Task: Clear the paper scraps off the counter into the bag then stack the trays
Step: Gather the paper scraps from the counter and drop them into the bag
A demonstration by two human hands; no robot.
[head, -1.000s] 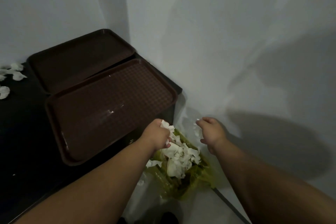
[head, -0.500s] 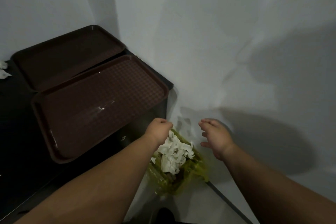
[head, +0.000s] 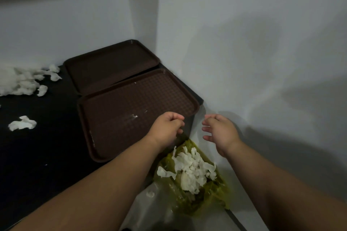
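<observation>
Two brown trays lie side by side on the black counter [head: 47, 146]: the near tray [head: 120, 118] and the far tray [head: 110, 62] by the wall corner. White paper scraps [head: 18, 80] lie heaped at the counter's left, with a separate scrap [head: 22, 123] closer to me. A yellow-green bag [head: 208, 197] sits below the counter's right end, with a pile of scraps [head: 191, 170] in it. My left hand [head: 167, 127] hovers over the near tray's right corner, fingers loosely curled and holding nothing. My right hand [head: 219, 131] hangs beside it above the bag, fingers relaxed.
White walls close in behind the trays and on the right. A clear plastic sheet [head: 150, 212] lies under the bag, with one small scrap [head: 150, 194] on it. The counter's front edge runs diagonally beneath my left forearm.
My left hand let its scraps fall into the bag, and both hands have risen away from it. My view has swung left, bringing the counter's scraps into sight.
</observation>
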